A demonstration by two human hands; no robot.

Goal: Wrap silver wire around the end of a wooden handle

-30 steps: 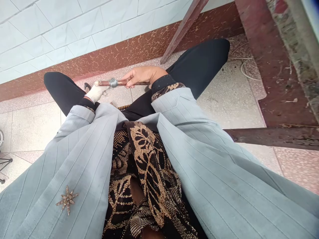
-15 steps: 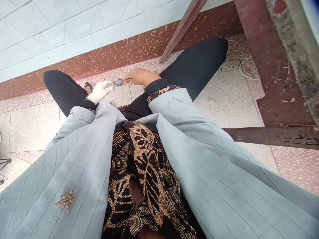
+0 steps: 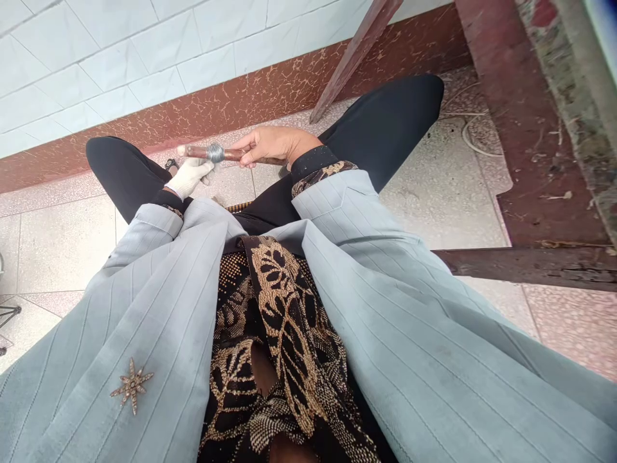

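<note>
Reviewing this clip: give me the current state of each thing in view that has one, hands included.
Right hand: bare, closed around the stick.
Left hand: gloved, just below the coil; contact unclear.
Stick: held crosswise, pale left end exposed.
Wire coil: wound around the stick.
Jacket: worn, hanging open.
Brooch: fastened on the jacket's front.
Cable: loose and curved on the floor.

The left arm (image 3: 144, 235) and right arm (image 3: 347, 215) are pointing forward and inward between the spread legs (image 3: 385, 128). The bare right hand (image 3: 270, 145) is gripping with thumb and fingers, its back facing up, while the gloved left hand (image 3: 189, 177) is curling its fingers partly, near it.
</note>
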